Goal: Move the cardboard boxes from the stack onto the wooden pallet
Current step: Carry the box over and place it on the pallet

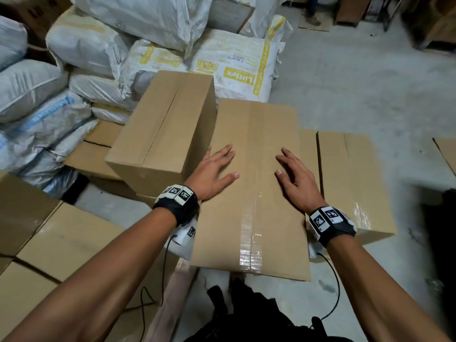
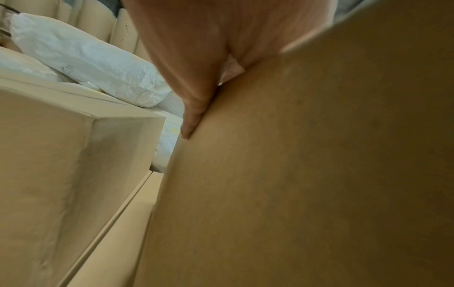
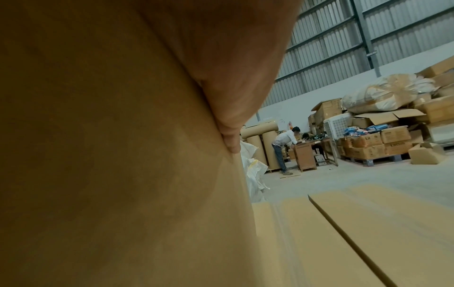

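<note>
A taped cardboard box (image 1: 256,218) lies lengthwise in front of me, on top of other boxes. My left hand (image 1: 214,169) and right hand (image 1: 294,172) both rest flat on its top face, fingers straight and spread, either side of the tape seam. The left wrist view shows my left hand (image 2: 196,77) pressed against this box (image 2: 294,174). Likewise my right hand (image 3: 233,87) lies on the box (image 3: 110,155) in the right wrist view. A second box (image 1: 162,124) stands at the same height just to the left. A pale wooden plank (image 1: 170,299) shows below, near my legs.
Lower boxes (image 1: 350,174) lie flat to the right, and a stack of boxes (image 1: 49,243) fills the near left. White woven sacks (image 1: 103,50) are piled behind. Bare concrete floor (image 1: 370,82) opens to the right. A person (image 3: 282,147) stands at a far desk.
</note>
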The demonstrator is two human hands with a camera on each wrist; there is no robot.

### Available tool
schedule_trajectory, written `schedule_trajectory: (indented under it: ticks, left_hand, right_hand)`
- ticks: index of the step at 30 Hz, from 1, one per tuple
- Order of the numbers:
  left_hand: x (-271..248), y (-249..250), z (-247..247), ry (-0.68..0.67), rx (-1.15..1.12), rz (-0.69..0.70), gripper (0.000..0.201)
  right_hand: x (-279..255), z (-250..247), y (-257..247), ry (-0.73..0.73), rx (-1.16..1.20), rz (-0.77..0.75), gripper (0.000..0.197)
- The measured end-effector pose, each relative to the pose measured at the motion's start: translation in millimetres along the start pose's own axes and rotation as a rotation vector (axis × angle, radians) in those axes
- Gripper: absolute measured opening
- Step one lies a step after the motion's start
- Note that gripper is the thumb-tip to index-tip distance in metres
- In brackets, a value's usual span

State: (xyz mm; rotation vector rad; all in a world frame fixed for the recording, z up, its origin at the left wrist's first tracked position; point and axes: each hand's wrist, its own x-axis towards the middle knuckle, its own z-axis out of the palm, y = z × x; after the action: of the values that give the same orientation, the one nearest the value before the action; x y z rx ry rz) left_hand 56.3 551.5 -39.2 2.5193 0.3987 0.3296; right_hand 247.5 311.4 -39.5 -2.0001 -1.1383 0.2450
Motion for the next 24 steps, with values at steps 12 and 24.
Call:
schedule_trajectory:
  ticks: [12,24]
  left_hand:
    - [-131.8,86.6,24.7,0.118,-0.060,-0.120,0.073]
    - [-266.5,180.1,101.4,0.270,-0.020,-0.414,0.074]
  right_hand:
    - [-107.6,-32.3,-32.5,-0.080,0.009,-0.082,0.042]
    - [-190.3,-55.2,-17.4,-0.358,0.070,-0.241,0.041]
